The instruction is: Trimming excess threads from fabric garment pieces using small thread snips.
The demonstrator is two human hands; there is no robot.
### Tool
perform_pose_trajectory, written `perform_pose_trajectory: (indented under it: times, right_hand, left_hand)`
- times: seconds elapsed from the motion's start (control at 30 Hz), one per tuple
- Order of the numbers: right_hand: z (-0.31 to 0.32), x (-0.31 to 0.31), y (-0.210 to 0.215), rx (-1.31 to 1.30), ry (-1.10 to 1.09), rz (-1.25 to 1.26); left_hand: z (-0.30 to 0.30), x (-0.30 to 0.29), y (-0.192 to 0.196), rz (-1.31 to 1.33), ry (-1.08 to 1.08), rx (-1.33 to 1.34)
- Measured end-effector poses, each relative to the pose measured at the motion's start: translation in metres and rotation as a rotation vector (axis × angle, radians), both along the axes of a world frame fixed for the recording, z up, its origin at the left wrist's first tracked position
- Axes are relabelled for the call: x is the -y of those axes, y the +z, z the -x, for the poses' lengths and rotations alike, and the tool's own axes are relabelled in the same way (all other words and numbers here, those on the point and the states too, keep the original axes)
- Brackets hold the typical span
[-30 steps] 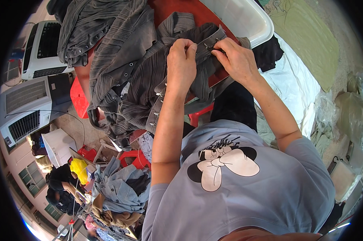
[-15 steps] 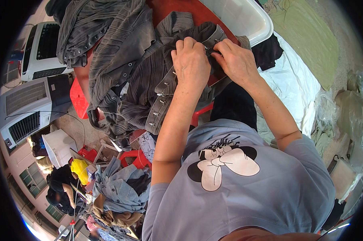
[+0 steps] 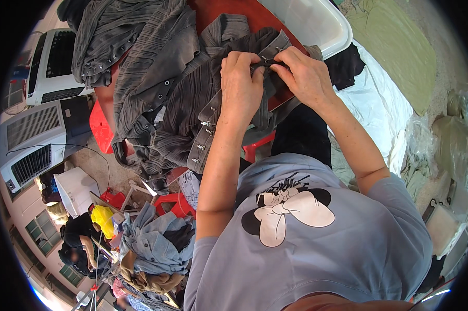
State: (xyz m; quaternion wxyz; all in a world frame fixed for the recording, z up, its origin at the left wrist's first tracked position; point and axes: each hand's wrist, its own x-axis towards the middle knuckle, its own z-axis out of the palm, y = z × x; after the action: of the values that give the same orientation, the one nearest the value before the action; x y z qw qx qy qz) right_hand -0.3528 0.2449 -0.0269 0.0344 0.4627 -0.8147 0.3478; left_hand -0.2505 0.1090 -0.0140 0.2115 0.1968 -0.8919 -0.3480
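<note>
"Red worktop (image 3: 213, 13) up ahead of you, with a white tub (image 3: 327, 28) at its right side. What's lying on it?"

"Mostly dark grey clothes. The ribbed garment (image 3: 190, 98) I'm busy with lies bunched across the worktop, right before me. Its fastener strip (image 3: 198, 154), set with silvery metal pieces, runs down past my left wrist. Another grey garment (image 3: 104, 46) lies over to the left."

"And your hands?"

"Both narrow, pinching. My left hand (image 3: 242, 85) has thumb and fingertips on the strip's upper stretch; my right hand (image 3: 310, 78) nips it just beside, so the two nearly meet. How much cloth is tucked under my fingertips, I can't tell."

"Who's that at the lower left?"

"Another person (image 3: 81, 228) in dark clothes, near a heap of denim (image 3: 153, 243) and something yellow (image 3: 103, 220). Over on my right, a white sheet (image 3: 371, 101) lies beside a green cloth (image 3: 400, 57)."
</note>
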Motion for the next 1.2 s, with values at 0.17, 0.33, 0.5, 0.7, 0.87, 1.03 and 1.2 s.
perform_pose_trajectory:
  times: [0.17, 0.33, 0.5, 0.7, 0.87, 1.03, 1.2]
  right_hand:
    - [0.001, -0.008, 0.007, 0.044, 0.019, -0.146]
    - [-0.001, -0.007, 0.013, 0.301, 0.045, -0.001]
    - [-0.004, 0.009, 0.012, 0.148, 0.180, 0.144]
    - [-0.007, 0.003, 0.001, 0.250, 0.146, 0.076]
    - [-0.016, -0.004, 0.001, 0.144, 0.121, 0.149]
    - [-0.016, -0.001, 0.001, 0.054, 0.121, 0.187]
    - [-0.016, 0.005, 0.002, -0.040, 0.107, 0.138]
  left_hand:
    - [-0.012, 0.002, 0.009, -0.234, 0.038, 0.003]
    - [-0.014, 0.006, 0.010, -0.237, 0.061, -0.005]
    - [-0.014, 0.009, 0.006, -0.421, 0.057, -0.024]
    - [-0.013, 0.006, 0.019, -0.151, 0.056, 0.191]
    - [-0.015, 0.026, 0.013, -0.654, 0.036, 0.049]
    - [-0.015, 0.031, 0.014, -0.925, 0.020, -0.013]
    - [-0.015, 0.033, 0.016, -0.893, -0.006, 0.032]
